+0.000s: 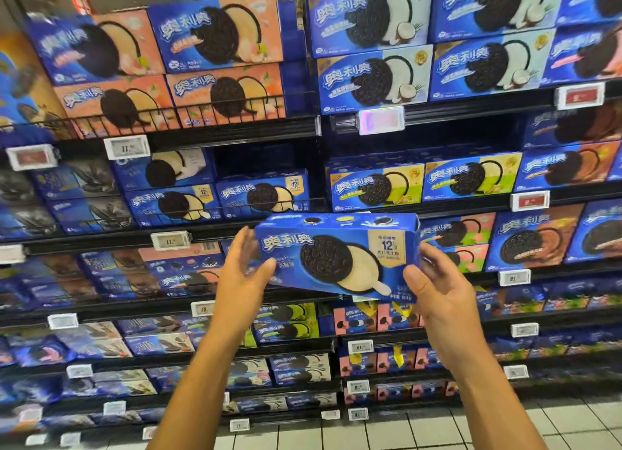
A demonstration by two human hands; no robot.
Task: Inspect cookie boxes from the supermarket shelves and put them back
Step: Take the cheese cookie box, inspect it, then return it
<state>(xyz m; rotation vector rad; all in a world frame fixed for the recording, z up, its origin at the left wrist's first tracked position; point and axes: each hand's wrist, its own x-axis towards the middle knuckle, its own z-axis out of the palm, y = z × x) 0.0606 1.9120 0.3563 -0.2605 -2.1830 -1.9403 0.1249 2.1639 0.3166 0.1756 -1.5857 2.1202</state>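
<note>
The blue cookie box (338,256) hung clear of the shelf (208,235) edge at twelve o'clock; right hand (437,289) gripped its end, left hand (244,276) spread, thumb touching; front showed a dark sandwich cookie.

One view only: a wide-angle camera worn on the person's head. It faces forward toward the supermarket shelves (235,129), which fill the frame from the top edge nearly to the bottom. The pitch is slightly downward: a strip of tiled floor (437,432) shows along the bottom right. Both forearms enter from the bottom edge, placing the left hand (240,281) and right hand (441,291) just below frame centre, near the lens. The cookie box (336,254) held between them sits at centre, closer than the shelves. Lens distortion bows the shelf lines, and the left edge is blurred.
</note>
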